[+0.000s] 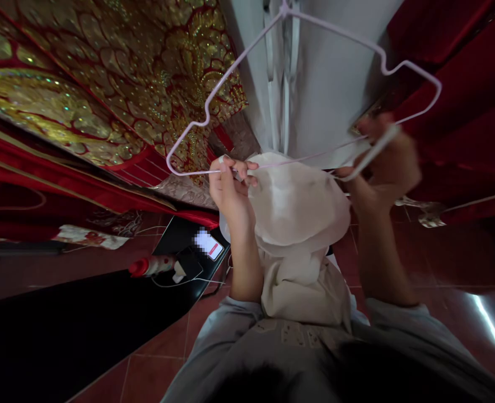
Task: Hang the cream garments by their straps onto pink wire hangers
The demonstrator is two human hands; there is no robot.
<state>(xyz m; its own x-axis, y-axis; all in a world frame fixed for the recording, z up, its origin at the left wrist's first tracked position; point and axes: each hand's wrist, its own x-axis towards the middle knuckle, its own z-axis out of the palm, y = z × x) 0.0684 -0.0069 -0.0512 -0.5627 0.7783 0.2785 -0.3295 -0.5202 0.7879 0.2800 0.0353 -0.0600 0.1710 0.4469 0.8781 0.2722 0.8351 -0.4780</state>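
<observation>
A pale pink clothes hanger [230,66] hangs in front of me, its top at the upper edge of the view. Around the left part of its lower bar, my left hand [233,182] is closed, thumb against the fingers. Just below the bar, beside that hand, is a rounded cream cloth piece [298,207]. My right hand [392,168] is raised at the bar's right part and smeared by motion. A white strap [371,152] runs through its closed fingers and slants up across the bar. Whether the strap joins the cream cloth is unclear.
Gold-sequinned red garments [180,67] hang on the left, and a dark red cloth [478,106] on the right. A grey-white panel with metal handles [275,84] stands behind the hanger. A black table [104,302] bears a phone [210,246] and a red-capped bottle [153,266].
</observation>
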